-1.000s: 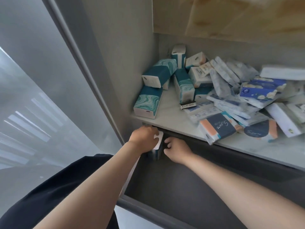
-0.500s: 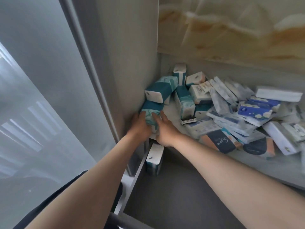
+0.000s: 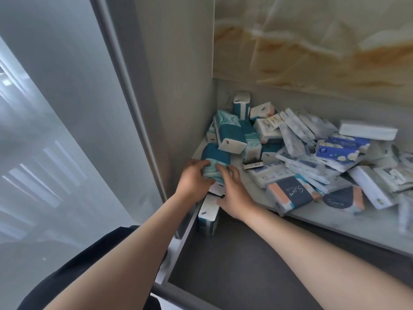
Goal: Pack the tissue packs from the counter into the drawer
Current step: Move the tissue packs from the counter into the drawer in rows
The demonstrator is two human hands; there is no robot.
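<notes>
Both hands, left hand (image 3: 194, 179) and right hand (image 3: 234, 193), grip teal tissue pack (image 3: 215, 163) at desk (image 3: 335, 222) edge, fingers curled round it, arms outstretched.

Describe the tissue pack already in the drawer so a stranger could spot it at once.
Look at the open dark drawer below the pale counter. In its far left corner one tissue pack stands on end. It alone is in the drawer, white-topped with teal sides; the rest are up at the counter.
</notes>
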